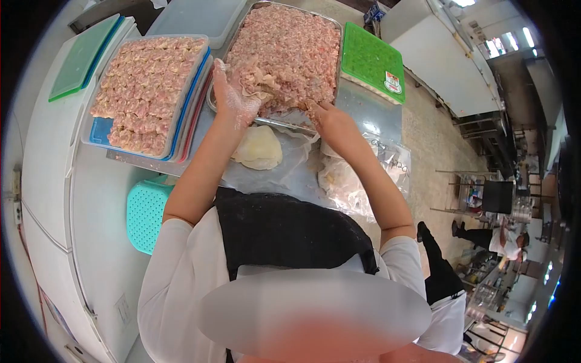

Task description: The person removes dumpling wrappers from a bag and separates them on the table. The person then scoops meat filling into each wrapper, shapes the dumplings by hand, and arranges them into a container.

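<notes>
1. Meat mixture (290, 42), pale pink and coarsely ground, fills most of a shallow metal tray (295, 118) on the worktop (372, 112), straight ahead of the person; bare metal shows at the near edge.
2. Left hand (233, 100) is at the tray's near left side, cupped, with the thumb spread away from the palm. Its skin is dusted white, and a pale, folded wrapper (261, 97) with meat about it seems to rest against the fingers.
3. Right hand (331, 124) reaches over the near right rim, fingers curled and smeared with meat; whether they pinch a tool or only the mixture, I cannot tell.
4. The mixture looks soft, wet and sticky, likely heavy as a whole but light in small portions. It should cling to skin and is best gathered from the loose near edge.
5. The wrapper is probably thin, limp and easily torn; a flat palm beneath would support it better than a pinch.
6. A stack of wrappers (259, 148) lies on a clear plastic sheet (296, 158) just below the tray; leaves may stick together, so peeling from the rim seems safest.
7. Filled dumplings (151, 85) sit in close rows at left, soft and easily dented, best handled by their sides.
</notes>
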`<state>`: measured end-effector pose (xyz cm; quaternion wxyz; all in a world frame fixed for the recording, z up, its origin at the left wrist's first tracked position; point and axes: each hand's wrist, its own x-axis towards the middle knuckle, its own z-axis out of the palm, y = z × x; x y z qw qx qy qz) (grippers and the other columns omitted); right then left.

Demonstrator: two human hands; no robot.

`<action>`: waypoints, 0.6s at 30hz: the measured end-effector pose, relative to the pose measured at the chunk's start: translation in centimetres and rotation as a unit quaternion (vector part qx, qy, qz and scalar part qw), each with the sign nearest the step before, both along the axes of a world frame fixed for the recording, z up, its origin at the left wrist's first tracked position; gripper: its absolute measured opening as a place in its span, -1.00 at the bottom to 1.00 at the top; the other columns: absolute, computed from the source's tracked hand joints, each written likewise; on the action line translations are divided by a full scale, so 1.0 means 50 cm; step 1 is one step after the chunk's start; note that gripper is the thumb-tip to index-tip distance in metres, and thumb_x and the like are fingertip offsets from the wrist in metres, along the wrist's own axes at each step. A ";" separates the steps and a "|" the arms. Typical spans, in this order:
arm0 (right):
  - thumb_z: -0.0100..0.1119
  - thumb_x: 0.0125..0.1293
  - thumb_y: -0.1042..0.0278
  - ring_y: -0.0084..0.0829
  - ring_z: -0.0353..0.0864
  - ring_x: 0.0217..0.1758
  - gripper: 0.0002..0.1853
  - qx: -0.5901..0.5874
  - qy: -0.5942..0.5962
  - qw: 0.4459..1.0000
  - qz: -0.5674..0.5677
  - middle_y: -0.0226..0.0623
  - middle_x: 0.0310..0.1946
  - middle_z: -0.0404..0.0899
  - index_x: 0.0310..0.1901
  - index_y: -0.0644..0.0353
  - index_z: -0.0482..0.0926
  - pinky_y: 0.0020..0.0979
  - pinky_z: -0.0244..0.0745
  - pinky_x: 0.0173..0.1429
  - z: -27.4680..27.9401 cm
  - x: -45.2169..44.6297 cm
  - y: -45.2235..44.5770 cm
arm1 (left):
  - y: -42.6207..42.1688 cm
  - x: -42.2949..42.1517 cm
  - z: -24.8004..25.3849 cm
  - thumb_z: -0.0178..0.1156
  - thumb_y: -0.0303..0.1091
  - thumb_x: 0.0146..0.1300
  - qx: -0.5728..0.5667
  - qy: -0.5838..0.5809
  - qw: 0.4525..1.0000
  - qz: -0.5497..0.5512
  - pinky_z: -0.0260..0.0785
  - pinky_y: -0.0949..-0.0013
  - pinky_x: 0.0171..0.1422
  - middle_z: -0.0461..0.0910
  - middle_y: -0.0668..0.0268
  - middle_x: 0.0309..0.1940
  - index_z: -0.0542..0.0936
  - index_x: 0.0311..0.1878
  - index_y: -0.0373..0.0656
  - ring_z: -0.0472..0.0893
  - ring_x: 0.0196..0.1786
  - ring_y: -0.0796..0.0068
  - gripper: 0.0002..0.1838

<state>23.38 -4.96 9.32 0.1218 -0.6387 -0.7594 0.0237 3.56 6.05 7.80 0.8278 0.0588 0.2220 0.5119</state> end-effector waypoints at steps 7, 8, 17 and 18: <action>0.02 0.16 0.47 -0.07 0.61 -0.22 -0.70 0.010 -0.029 0.998 0.056 -0.15 -0.42 0.48 -0.05 0.23 0.54 -0.11 0.53 -0.19 0.057 0.008 -0.024 | 0.009 0.031 -0.065 -0.10 0.34 0.27 0.085 0.084 0.993 0.012 0.12 -0.27 0.33 0.35 0.02 0.22 0.27 0.26 -0.19 0.42 0.18 -0.05 -0.22; 0.02 0.16 0.47 -0.07 0.61 -0.22 -0.70 0.010 -0.028 0.998 0.060 -0.15 -0.42 0.48 -0.05 0.23 0.54 -0.11 0.53 -0.19 0.050 0.022 -0.023 | 0.003 0.041 -0.045 -0.08 0.31 0.28 0.067 0.118 0.990 0.034 0.16 -0.26 0.31 0.40 0.02 0.16 0.29 0.24 -0.18 0.46 0.12 -0.03 -0.25; 0.05 0.34 0.33 -0.17 0.63 -0.21 -0.77 -0.119 0.349 0.929 0.041 -0.01 -0.21 0.62 -0.09 0.22 0.62 -0.34 0.48 -0.08 0.055 0.163 0.013 | -0.033 0.018 0.016 0.29 -0.28 0.15 0.456 0.379 0.805 -0.017 0.27 0.12 0.31 0.45 0.18 0.19 0.34 0.24 -0.19 0.44 0.24 0.25 -0.40; 0.07 0.33 0.33 -0.17 0.62 -0.22 -0.78 -0.140 0.340 0.928 0.060 0.00 -0.24 0.61 -0.08 0.21 0.62 -0.34 0.47 -0.10 0.057 0.165 0.012 | -0.034 0.016 0.036 0.33 -0.39 0.09 0.554 0.547 0.625 0.053 0.28 0.21 0.31 0.43 0.20 0.21 0.32 0.26 -0.20 0.42 0.27 0.29 -0.36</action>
